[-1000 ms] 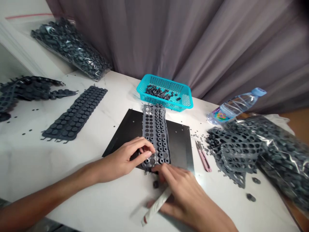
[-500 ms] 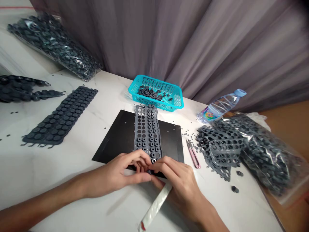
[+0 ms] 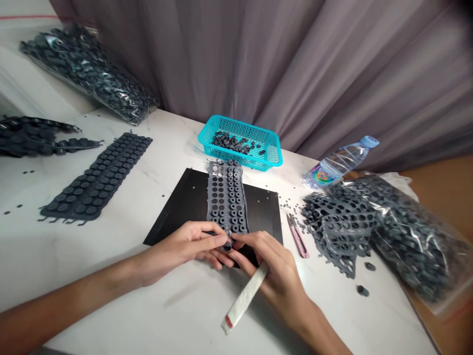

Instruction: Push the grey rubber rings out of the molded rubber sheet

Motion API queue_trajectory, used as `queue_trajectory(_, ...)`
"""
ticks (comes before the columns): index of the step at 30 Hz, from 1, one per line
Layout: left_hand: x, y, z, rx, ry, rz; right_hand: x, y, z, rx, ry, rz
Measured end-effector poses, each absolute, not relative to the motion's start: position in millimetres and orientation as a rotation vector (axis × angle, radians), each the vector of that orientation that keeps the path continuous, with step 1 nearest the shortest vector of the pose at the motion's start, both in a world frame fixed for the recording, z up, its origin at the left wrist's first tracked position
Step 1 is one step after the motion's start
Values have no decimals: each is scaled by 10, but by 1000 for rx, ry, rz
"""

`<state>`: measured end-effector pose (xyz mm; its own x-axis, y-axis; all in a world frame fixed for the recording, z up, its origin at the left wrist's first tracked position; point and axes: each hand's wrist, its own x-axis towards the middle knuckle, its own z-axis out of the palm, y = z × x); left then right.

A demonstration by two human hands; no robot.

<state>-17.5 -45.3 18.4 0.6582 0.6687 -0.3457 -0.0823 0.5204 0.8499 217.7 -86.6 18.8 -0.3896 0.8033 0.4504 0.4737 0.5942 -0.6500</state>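
one small, dark grey, rubber-looking piece between thumb and finger

the left hand [image 3: 197, 241] pinches the small, dark grey, rubber-looking piece [image 3: 226, 245] just below the centre of the frame, thumb on top and fingers beneath. the piece lies at that thumb's tip, and just left of the right hand [image 3: 279, 264], whose fingertips come close; whether they touch it cannot be told. the right hand is curled around a slim, white-wrapped stick with a red band [image 3: 244, 301], which slants towards the bottom of the frame.

the piece is probably light, springy and hard to break, with a matt skin that should not slip. its round side seems the place to take hold, though the thumb hides much of it.

beyond the fingertips, at mid-frame, runs a long, dark grey, rubber-looking sheet [image 3: 225, 202], with open holes down most of its left half and ring-shaped studs along its right. it looks soft and floppy, best held by its edges. it lies partly on a flat, black, smooth board [image 3: 173, 209], its far end beside a turquoise, perforated plastic basket [image 3: 246, 132]. pink-handled metal snips [image 3: 298, 239] lie right of the board.
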Motion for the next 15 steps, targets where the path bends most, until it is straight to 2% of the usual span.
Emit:
queue_trajectory(9, -186, -446, 174, 872, 763, 500, 2128, -861, 147, -1083, -1974, 669)
queue_trajectory(15, -191, -448, 198, 899, 813, 512, 2148, -833, 90, -1189, -1928, 613)
